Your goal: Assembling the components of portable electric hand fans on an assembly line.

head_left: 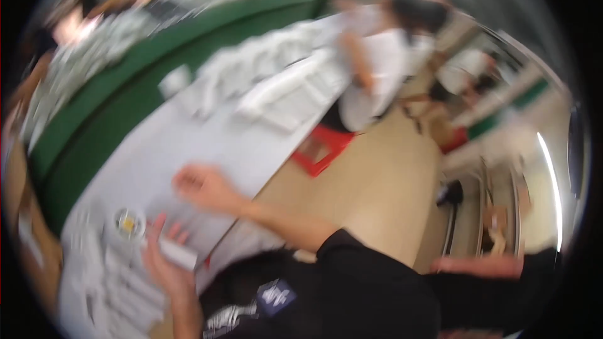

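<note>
The whole picture is smeared by motion. In my left hand (164, 263), low over the white table, is a small white box-shaped piece (178, 255). The thumb points up and the fingers bend around the piece. Farther along the table is my right hand (204, 186), its forearm crossing the table's edge. Its fingers look curled, but blur hides whether anything is in them. Beside my left hand lies a round, clear-looking thing with a yellow centre (129, 222).
White trays (292, 97) and rows of white parts line the far table (164, 135). A green barrier (119, 97) runs along its left. Beyond are a person in white (383, 56) and a red stool (320, 154). Another person's arm (480, 267) shows at right, near shelves (496, 213).
</note>
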Demonstrator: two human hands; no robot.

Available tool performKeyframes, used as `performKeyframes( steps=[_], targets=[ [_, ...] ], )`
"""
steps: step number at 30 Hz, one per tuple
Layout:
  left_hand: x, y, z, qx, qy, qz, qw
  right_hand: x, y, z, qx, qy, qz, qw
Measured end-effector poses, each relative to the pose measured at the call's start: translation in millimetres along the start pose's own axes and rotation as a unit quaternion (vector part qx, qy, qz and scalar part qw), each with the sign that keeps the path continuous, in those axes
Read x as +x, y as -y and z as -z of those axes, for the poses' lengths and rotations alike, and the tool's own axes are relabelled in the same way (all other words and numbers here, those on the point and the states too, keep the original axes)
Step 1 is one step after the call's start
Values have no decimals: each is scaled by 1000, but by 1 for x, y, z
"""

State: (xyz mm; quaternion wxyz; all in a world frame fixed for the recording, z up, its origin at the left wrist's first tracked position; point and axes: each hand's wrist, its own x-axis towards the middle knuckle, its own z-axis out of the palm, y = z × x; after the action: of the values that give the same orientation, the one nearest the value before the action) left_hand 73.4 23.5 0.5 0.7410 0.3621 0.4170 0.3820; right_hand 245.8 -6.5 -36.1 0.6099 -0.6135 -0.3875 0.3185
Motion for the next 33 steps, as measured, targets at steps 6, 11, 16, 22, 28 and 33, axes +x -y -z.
performKeyframes(
  steps=[6, 11, 16, 22, 28, 33],
  targets=[
    [-35, -6, 64, -54, 12, -49, 997, 21, -20, -54, -352, 34, 120, 928],
    [-57, 0, 88, -55, -78, -60, 994, 42, -11, -101, -346, 18, 206, 915],
    [-55, -7, 93, -62, -36, -55, 996, 67, -19, -124, -402, 87, 166, 896],
    [-48, -9, 86, -59, -22, -26, 998, 70, -12, -122, -388, 129, 122, 904],
    [-38, -27, 81, -70, -16, -7, 997, 38, 21, -95, -193, 149, 140, 960],
    [-32, -39, 74, -67, 33, -52, 996, -3, 73, -69, -62, 213, 153, 963]
  ],
)
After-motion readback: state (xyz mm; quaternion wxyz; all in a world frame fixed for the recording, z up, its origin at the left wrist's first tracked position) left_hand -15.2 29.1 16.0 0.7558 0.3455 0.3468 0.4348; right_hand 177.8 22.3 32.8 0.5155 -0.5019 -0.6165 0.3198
